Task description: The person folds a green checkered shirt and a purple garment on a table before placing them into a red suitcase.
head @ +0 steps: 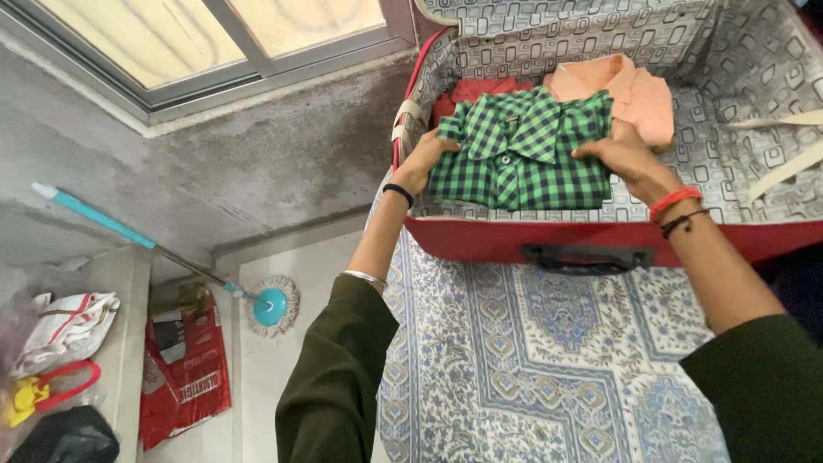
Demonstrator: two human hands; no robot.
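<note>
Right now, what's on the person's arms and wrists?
Both arms wear dark olive sleeves pushed up toward the elbows. The left hand has a thin black band at the wrist and a silver bangle near the sleeve edge. The right hand has an orange-red thread band and a thin black one beside it.

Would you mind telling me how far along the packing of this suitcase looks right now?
Done: a folded peach shirt and a red garment already lie in the open red suitcase. In hand: the left hand and right hand grip the sides of a folded green checked shirt, partly over those clothes. Left: the right part of the suitcase shows only patterned lining and loose straps, and the lid is open.
</note>
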